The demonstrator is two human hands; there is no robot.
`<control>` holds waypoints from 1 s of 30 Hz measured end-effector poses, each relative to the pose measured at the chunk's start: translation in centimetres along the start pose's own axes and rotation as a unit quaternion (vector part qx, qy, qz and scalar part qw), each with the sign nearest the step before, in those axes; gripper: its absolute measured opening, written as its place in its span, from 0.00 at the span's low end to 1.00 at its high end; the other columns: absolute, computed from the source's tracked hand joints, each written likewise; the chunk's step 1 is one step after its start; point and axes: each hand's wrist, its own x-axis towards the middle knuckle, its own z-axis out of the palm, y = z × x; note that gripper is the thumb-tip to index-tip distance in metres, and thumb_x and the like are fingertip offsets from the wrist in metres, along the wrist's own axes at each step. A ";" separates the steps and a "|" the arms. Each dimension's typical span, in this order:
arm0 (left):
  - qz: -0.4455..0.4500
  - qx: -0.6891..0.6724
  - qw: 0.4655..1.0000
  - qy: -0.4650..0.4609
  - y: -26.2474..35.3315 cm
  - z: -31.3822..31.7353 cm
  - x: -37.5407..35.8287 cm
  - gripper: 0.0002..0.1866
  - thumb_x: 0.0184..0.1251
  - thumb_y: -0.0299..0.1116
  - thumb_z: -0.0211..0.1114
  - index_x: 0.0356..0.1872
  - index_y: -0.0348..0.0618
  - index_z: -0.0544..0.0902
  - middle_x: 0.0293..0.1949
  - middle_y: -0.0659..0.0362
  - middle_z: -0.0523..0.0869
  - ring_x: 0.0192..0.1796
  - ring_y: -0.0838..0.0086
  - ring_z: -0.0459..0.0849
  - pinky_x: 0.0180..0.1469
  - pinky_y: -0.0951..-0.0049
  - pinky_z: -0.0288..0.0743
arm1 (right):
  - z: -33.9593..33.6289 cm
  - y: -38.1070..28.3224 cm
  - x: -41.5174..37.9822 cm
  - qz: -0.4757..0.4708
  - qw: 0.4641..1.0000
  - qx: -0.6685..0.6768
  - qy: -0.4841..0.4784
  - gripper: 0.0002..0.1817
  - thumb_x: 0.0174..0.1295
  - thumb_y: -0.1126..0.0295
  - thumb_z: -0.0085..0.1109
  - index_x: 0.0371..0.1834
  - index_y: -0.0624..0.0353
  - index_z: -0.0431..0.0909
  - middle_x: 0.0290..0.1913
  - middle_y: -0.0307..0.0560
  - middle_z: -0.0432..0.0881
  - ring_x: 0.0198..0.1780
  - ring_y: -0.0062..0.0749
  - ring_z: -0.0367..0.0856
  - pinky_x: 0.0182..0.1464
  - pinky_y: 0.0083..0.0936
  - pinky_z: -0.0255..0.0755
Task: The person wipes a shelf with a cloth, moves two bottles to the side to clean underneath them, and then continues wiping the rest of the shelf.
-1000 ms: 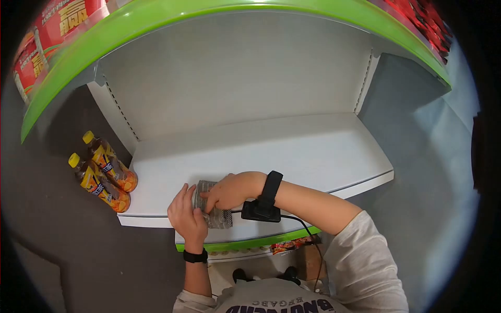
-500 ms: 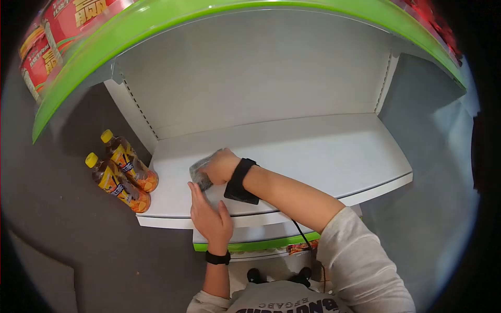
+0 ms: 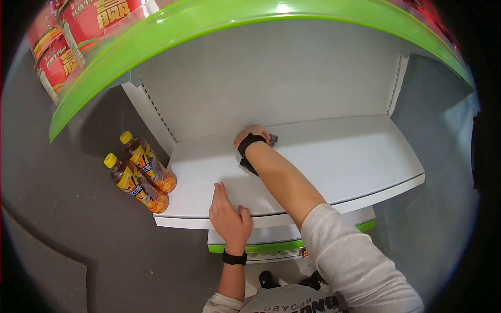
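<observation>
My right hand (image 3: 252, 133) reaches to the back of the white shelf (image 3: 334, 161), its fingers closed over a grey cloth (image 3: 273, 140) and pressing it to the surface. Most of the cloth is hidden beneath the hand; only a bit shows at the right. A black strap with a dark box sits on that wrist. My left hand (image 3: 229, 218) rests at the shelf's front edge with fingers stretched out and nothing in it. Two drink bottles (image 3: 147, 166) with yellow caps and orange labels stand at the shelf's left end.
A green-edged upper shelf (image 3: 261, 20) arches over the work area, carrying red instant noodle tubs (image 3: 57, 62) at the left. The white back panel (image 3: 261, 73) closes off the rear. Below is a lower shelf with a green edge (image 3: 261, 247).
My right hand has moved the cloth from the left front toward the back and right of the shelf. My left hand stays at the front edge. The view has shifted slightly.
</observation>
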 end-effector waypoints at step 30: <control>0.045 0.041 0.998 0.026 -0.1 0.6 -0.2 0.26 0.46 0.27 0.51 0.53 0.38 0.76 0.54 0.48 0.78 0.57 0.55 0.74 0.59 0.58 0.61 | 9.5 49.2 -9.0 0.230 0.971 0.000 -0.064 0.39 0.44 0.76 0.45 0.67 0.41 0.64 0.62 0.46 0.72 0.59 0.49 0.73 0.57 0.39 0.70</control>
